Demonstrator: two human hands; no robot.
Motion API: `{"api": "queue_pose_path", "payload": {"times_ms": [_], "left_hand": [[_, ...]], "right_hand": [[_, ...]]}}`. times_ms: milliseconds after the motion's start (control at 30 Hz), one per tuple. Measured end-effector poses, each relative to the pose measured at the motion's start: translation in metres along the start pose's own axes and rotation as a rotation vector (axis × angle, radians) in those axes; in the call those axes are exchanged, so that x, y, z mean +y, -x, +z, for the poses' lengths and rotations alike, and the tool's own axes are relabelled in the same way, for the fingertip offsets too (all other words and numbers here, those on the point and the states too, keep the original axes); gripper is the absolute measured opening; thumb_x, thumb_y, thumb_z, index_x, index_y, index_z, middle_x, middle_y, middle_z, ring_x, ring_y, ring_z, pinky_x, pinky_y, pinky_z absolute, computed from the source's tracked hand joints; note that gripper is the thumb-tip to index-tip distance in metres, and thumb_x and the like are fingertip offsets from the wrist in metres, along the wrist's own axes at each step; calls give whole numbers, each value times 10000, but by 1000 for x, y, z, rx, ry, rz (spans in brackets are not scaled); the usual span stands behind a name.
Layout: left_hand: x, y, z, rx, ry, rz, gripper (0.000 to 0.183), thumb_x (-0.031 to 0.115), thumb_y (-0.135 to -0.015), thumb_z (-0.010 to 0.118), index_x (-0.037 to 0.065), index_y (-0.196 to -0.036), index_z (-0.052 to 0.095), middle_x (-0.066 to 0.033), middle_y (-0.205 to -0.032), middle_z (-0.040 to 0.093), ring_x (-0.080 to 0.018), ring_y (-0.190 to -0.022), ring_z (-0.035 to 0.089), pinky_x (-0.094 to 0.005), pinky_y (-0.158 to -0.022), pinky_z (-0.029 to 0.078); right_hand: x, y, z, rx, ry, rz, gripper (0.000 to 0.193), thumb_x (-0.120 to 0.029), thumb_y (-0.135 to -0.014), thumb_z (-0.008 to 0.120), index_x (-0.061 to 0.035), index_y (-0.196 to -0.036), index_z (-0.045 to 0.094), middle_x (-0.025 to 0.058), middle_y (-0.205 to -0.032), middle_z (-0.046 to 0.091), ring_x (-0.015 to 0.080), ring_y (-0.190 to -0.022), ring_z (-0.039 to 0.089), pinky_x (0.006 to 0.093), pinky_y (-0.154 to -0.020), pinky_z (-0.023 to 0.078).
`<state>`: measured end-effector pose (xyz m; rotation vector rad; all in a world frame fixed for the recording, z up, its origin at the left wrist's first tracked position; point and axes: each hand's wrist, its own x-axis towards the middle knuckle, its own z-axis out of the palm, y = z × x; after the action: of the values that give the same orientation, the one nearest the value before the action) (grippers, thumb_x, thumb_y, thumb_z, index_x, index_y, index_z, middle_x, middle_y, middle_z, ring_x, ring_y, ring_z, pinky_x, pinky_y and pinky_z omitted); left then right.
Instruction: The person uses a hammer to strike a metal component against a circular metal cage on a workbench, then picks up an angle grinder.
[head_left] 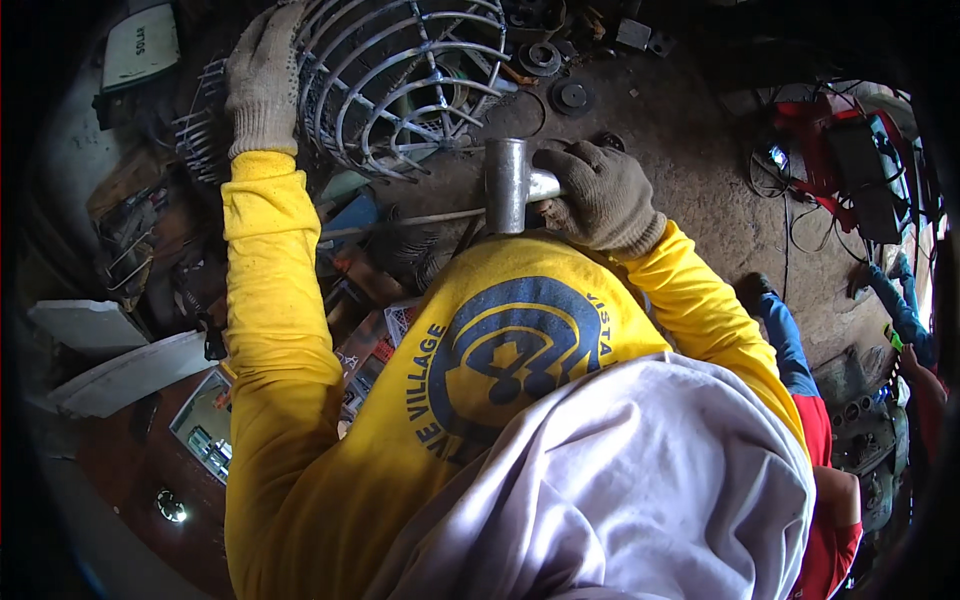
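One gloved fist, R hand (603, 195), wrapped firmly round the handle of a hammer (507, 187), close in front of the chest. Held w/ handle approx L-R, head out to the L of the fist, head's long axis roughly square to handle, i.e. fore-aft. From there to metal cage (437, 78): ahead & L, just past the hammer head in view; depth gap hard to judge, prob. not touching. Nearer to cage: L hand (268, 80), reaching fwd along its L rim, seemingly in contact; fingertips cut off by top edge, so can't tell if gripping or just resting. Beyond, on the brown floor (690, 140): dark disc (573, 97) R of cage; farther R, well apart, red machine (800, 122) & co-worker (815, 425) in red.
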<state>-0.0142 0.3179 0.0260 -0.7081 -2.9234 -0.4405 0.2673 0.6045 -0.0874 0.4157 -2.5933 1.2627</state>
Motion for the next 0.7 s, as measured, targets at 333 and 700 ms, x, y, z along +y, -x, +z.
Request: {"api": "queue_pose_path", "payload": {"times_ms": [333,700], "left_hand": [[6,1,2,22,-45,-2,354,334,-1007,515,244,-1325,642,-97,-1374,619,-341,-1245,591,-413,-1055,442],[8,-1,1,17,225,-145,482,506,-967,537,167,-1274,688,-132,-1371,616,-326,-1238,584,-385,-1070,421]], "right_hand": [[-3,-7,-7,-12,38,-21,537,-518,-852,708,-113,-1203,675,138,-1019,701,335,-863,714,417,-711,574],[-1,-10,-4,-9,54,-72,506,-538,-888,667,-115,-1166,679,141,-950,692,317,-774,710,404,-651,571]]}}
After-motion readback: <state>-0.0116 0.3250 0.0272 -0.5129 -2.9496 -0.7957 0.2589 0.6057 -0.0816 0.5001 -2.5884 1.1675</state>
